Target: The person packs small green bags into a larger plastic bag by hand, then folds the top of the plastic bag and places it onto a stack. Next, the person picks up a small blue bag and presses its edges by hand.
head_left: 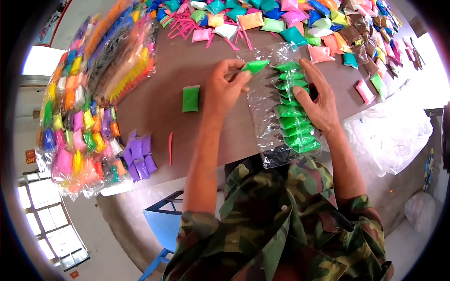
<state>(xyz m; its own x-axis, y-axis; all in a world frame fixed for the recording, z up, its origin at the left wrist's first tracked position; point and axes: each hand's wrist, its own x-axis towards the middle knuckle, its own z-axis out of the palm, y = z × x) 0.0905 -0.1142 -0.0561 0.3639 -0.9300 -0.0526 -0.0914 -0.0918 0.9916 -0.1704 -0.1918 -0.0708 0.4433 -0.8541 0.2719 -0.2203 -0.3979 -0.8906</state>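
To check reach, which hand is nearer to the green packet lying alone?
Left: the left hand is nearby, right of the lone packet; the right hand is farther right, at the row of packets.

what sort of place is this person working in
Perhaps a small workshop or packing room: heaped colourful packets and bagged multicoloured packets crowd parts of the table, and the left hand holds a green packet at a clear bag containing a column of similar ones.

Brown table (164,61), blue chair (161,227), bright window (58,216)
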